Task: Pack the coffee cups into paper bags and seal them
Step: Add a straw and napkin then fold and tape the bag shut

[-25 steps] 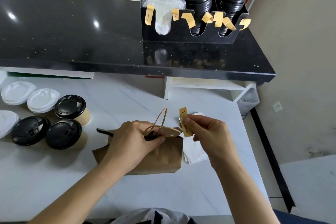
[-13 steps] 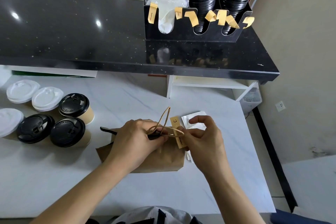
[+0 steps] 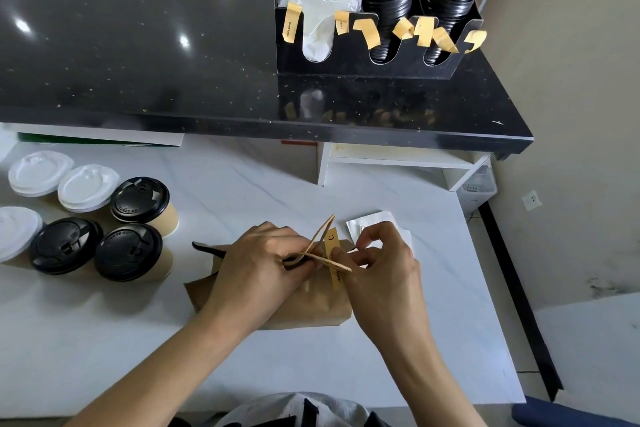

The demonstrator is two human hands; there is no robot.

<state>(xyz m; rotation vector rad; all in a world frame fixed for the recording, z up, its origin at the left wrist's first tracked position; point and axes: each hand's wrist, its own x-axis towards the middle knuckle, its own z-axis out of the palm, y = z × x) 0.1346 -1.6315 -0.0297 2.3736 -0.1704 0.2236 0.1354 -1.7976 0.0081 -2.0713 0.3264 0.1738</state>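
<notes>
Six lidded paper coffee cups [image 3: 138,215] wait at the bench's [image 3: 242,194] left edge. Mid-bench, the left hand [image 3: 258,265] pinches the brown paper bag's [image 3: 304,305] folded top and twine handles. The right hand [image 3: 379,262] holds the yellow smiley sticker strip [image 3: 331,246], fingers curled on it. Best bet: keep the fold pinched flat, then press the strip down over both sides.

The bag [image 3: 304,308] lies on the near table [image 3: 138,340], the left hand [image 3: 256,270] on its top and the right hand [image 3: 381,267] at its right end. The sticker [image 3: 333,258] sits between the hands, over the bag's top. Cups [image 3: 104,225] stand at the far left. The organizer [image 3: 367,59] stands on the far counter [image 3: 138,55].
</notes>
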